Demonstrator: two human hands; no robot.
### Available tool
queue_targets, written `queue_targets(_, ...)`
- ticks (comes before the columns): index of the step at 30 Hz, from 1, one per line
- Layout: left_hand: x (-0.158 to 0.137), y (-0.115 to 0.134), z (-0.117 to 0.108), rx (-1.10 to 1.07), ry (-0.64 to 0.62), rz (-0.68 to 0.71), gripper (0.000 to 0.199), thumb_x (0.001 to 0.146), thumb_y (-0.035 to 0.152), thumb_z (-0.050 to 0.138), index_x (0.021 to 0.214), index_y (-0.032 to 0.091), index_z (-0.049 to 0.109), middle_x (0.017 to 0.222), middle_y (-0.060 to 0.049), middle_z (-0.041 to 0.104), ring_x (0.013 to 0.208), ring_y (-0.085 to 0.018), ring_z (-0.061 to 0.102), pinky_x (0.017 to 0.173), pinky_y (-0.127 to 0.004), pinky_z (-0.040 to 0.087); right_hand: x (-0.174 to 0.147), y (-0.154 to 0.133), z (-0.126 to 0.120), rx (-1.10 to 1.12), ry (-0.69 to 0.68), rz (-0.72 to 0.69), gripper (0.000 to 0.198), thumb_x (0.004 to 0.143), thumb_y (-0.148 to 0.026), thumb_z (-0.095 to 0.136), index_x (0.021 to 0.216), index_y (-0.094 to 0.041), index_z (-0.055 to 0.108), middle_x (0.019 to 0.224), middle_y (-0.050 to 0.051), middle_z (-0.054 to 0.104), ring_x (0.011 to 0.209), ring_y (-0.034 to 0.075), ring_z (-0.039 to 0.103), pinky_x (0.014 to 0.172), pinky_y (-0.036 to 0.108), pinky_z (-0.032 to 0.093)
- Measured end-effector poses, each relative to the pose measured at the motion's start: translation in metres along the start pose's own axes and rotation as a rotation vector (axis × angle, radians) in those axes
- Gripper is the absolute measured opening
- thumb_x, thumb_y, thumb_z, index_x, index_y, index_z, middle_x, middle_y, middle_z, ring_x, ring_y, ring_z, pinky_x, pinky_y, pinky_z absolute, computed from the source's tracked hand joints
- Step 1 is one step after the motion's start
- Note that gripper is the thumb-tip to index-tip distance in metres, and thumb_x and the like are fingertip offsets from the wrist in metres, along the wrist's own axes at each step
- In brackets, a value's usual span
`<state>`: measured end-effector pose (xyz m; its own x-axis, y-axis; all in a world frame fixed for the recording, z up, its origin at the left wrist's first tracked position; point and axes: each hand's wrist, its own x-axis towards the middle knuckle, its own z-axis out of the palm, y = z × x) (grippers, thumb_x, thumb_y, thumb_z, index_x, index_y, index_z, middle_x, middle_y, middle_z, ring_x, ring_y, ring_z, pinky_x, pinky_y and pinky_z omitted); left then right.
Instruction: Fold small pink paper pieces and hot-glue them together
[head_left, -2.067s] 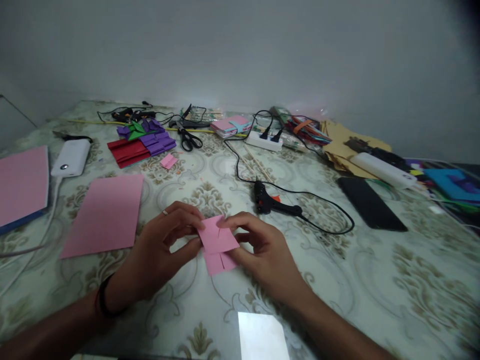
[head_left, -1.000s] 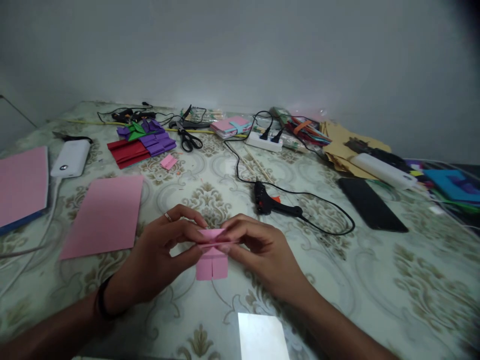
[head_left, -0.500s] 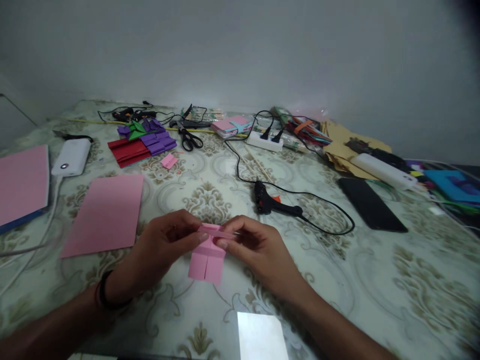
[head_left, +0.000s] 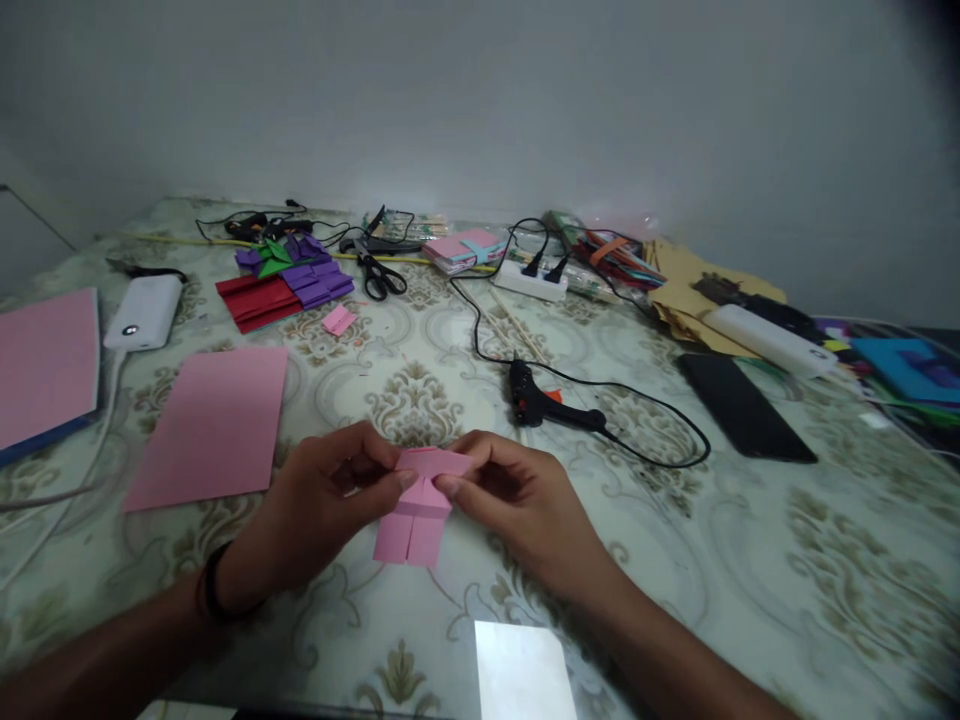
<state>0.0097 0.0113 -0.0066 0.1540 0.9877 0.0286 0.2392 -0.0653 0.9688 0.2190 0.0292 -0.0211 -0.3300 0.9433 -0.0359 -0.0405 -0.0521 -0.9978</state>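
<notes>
Between my hands is a small pink folded paper point(head_left: 416, 515), with a crosswise band near its middle and a slit down its lower half. My left hand point(head_left: 330, 495) pinches its upper left corner between thumb and fingers. On the upper right corner, my right hand point(head_left: 517, 490) is pinched shut in the same way. The top of the paper is folded over toward me as a flat strip. A larger pink sheet point(head_left: 214, 425) lies flat to the left of my left hand.
A black glue gun point(head_left: 555, 405) with its looping cord lies beyond my right hand, near a black phone point(head_left: 742, 405). Scissors point(head_left: 379, 272), folded red paper point(head_left: 259, 300), a white power strip point(head_left: 531, 282) and a power bank point(head_left: 146, 312) sit farther back. A white card point(head_left: 523, 670) lies at the front.
The top strip of the pink folded paper has come down toward me and now shows its flat face. Both hands keep their pinch in nearly the same place.
</notes>
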Motion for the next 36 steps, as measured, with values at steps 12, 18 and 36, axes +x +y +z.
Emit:
queue_targets(12, -0.0017, -0.006, 0.0007, -0.029, -0.092, -0.024, 0.014, 0.086, 0.028, 0.076, 0.081, 0.02, 0.066, 0.073, 0.002, 0.071, 0.067, -0.012, 0.061, 0.063, -0.022, 0.048, -0.0029, 0.0017, 0.0028, -0.075, -0.044, -0.044, 0.028, 0.085, -0.04, 0.08, 0.074, -0.02, 0.064, 0.082, 0.003, 0.071, 0.078, 0.017, 0.064, 0.071, 0.03, 0.05)
queue_targets(18, -0.0041, -0.0067, -0.0002, -0.059, -0.095, -0.071, 0.018, 0.087, 0.03, 0.075, 0.077, 0.019, 0.064, 0.072, 0.002, 0.069, 0.067, -0.012, 0.06, 0.062, -0.022, 0.047, -0.0038, 0.0003, 0.0041, -0.131, -0.034, -0.066, 0.027, 0.085, -0.039, 0.079, 0.073, -0.021, 0.064, 0.079, 0.003, 0.071, 0.075, 0.017, 0.063, 0.068, 0.029, 0.049)
queue_targets(36, -0.0031, -0.0019, 0.003, -0.137, 0.061, -0.02, 0.022, 0.08, 0.026, 0.082, 0.071, 0.019, 0.063, 0.071, 0.001, 0.073, 0.065, -0.013, 0.065, 0.058, -0.021, 0.052, -0.0014, 0.0022, 0.0043, 0.031, 0.039, -0.027, 0.034, 0.075, -0.043, 0.091, 0.067, -0.02, 0.068, 0.078, 0.001, 0.07, 0.074, 0.015, 0.064, 0.069, 0.027, 0.052)
